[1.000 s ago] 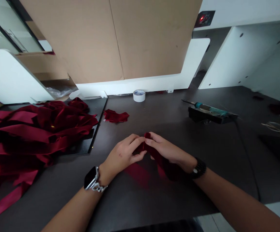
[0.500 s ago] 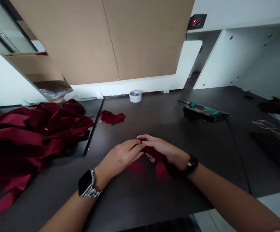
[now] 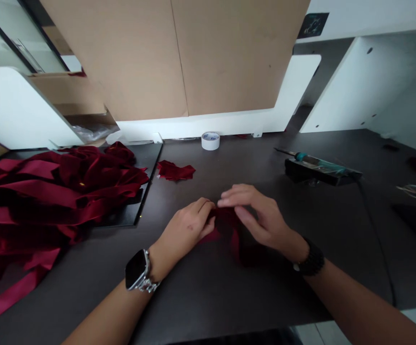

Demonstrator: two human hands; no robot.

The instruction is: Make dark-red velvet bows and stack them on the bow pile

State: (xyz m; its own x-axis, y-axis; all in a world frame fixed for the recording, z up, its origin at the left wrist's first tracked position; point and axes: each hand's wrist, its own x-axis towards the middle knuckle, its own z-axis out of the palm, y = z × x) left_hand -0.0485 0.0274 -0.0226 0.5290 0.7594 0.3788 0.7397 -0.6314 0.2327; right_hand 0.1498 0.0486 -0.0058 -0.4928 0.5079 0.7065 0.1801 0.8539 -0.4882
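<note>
Fingers of my left hand (image 3: 188,224) are closed on one end of a dark red ribbon (image 3: 227,218), just in front of me on the table. The ribbon hangs and curls down to the right, and part of it lies in shadow. My right hand (image 3: 263,218) is held over the ribbon's right side with fingers stretched out and thumb apart. Whether its fingertips touch the cloth, I cannot tell. Farther back lies a small stack of dark red cut pieces (image 3: 176,171).
A large heap of dark red ribbon (image 3: 55,184) covers the left side, partly on a black glossy panel (image 3: 131,215). A tape roll (image 3: 210,141) stands at the back. To the right, a soldering iron (image 3: 316,163) rests on a black stand, its cord running toward the front edge.
My right hand has let go of the ribbon, opened and moved right. My left hand keeps its hold. The whole view has shifted slightly, so things appear farther right.
</note>
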